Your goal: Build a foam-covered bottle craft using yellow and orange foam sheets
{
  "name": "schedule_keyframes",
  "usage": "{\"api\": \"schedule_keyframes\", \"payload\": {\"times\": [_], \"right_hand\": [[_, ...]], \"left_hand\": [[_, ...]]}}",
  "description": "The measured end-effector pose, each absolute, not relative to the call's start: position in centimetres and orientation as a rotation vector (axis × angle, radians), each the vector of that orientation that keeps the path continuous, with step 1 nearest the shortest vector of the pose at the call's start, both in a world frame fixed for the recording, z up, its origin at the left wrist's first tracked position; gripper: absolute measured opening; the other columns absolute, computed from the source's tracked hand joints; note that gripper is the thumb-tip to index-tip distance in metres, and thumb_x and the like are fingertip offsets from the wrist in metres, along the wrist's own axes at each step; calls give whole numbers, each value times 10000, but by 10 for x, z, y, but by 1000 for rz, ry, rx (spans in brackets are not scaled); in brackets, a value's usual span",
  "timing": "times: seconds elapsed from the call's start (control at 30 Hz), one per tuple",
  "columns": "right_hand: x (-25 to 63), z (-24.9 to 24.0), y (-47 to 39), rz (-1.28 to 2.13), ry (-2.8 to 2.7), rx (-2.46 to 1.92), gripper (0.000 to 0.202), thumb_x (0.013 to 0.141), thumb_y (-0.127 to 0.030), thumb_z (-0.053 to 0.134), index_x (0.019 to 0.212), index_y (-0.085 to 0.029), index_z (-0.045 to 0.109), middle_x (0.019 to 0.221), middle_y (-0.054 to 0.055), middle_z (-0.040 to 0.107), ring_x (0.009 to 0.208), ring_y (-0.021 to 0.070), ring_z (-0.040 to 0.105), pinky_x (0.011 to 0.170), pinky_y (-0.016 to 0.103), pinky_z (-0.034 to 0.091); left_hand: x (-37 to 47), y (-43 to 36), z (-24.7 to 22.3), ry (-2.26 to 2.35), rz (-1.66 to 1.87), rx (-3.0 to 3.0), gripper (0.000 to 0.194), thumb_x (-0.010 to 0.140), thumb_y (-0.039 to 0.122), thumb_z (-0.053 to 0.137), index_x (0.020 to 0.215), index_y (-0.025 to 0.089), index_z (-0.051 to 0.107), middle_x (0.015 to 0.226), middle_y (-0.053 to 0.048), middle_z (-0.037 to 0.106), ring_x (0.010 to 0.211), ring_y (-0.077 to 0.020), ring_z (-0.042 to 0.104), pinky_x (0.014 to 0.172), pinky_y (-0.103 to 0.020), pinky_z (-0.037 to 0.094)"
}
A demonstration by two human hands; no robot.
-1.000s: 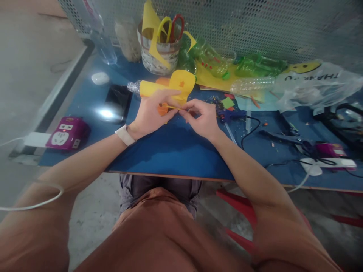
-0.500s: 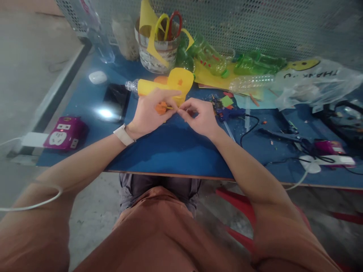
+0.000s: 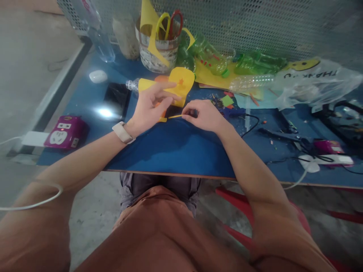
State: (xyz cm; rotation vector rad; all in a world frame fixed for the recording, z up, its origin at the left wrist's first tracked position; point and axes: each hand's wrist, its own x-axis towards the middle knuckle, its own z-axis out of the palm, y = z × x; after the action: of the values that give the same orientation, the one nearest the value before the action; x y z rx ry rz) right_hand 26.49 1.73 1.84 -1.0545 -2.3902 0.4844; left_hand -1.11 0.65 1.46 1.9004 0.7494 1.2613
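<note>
"THANK" on plastic bag point(image 3: 317, 87)

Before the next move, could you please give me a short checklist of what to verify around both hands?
1. Strip secure in the right hand's grip: ok, one end is pinched at the fingertips.
2. Strip apart from the left hand: ok, a gap shows.
3. Left hand steadying the bottle: cannot tell; it is over the yellow wrap, but pressure doesn't show.
4. Scissors put away: ok, handles up in the pot.
5. Table free of scraps: not ok, some lie beyond the right hand.
6. Cord clear of the right forearm: cannot tell, it runs close by.
</note>
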Motion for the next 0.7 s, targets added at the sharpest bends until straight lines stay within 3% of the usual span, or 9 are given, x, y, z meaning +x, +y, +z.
{"api": "schedule_keyframes", "payload": {"times": [0.1, 0.27, 0.37, 0.53, 0.7], "right_hand": [[265, 18, 17, 385, -2373, -1058, 57, 879, -240, 836, 926, -250, 805, 887, 44, 786, 815, 243, 681, 801, 420, 518], [257, 17, 10, 259, -2009, -1026, 118, 979, -375, 848, 969, -264, 809, 887, 34, 762, 751, 222, 663, 777, 423, 565], [251, 17, 4, 218, -1894, -976, 179, 1003, -440, 866, 967, -273, 812, 868, 29, 765, 712, 209, 657, 747, 420, 586], [241, 15, -1, 330, -1776, -976, 300, 1010, -556, 874, 971, -263, 823, 932, 44, 819, 730, 197, 696, 697, 388, 616], [236, 8, 1, 469, -1646, -958, 432, 1008, -678, 871, 959, -254, 806, 909, 30, 804, 745, 178, 717, 661, 348, 606]], "left_hand": [[-11, 11, 11, 639, 1287, 1823, 458, 1170, 569, 717, 1513, 266, 711, 1289, -57, 905, 1213, -272, 861, 1205, -568, 679], [-10, 19, 2, 531, 1193, 1824, 473, 1188, 550, 709, 1612, 341, 687, 1428, -42, 870, 1291, -293, 833, 1238, -603, 662], [-9, 18, -1, 455, 1165, 1870, 549, 1203, 513, 689, 1709, 314, 612, 1552, -79, 813, 1435, -326, 790, 1261, -598, 654], [-6, 9, 5, 484, 1171, 1942, 594, 1177, 511, 713, 1720, 295, 605, 1598, -118, 783, 1503, -345, 756, 1312, -557, 625], [-7, 5, 12, 553, 1178, 2037, 590, 1153, 416, 726, 1717, 283, 617, 1583, -136, 788, 1508, -362, 748, 1360, -610, 578]]}}
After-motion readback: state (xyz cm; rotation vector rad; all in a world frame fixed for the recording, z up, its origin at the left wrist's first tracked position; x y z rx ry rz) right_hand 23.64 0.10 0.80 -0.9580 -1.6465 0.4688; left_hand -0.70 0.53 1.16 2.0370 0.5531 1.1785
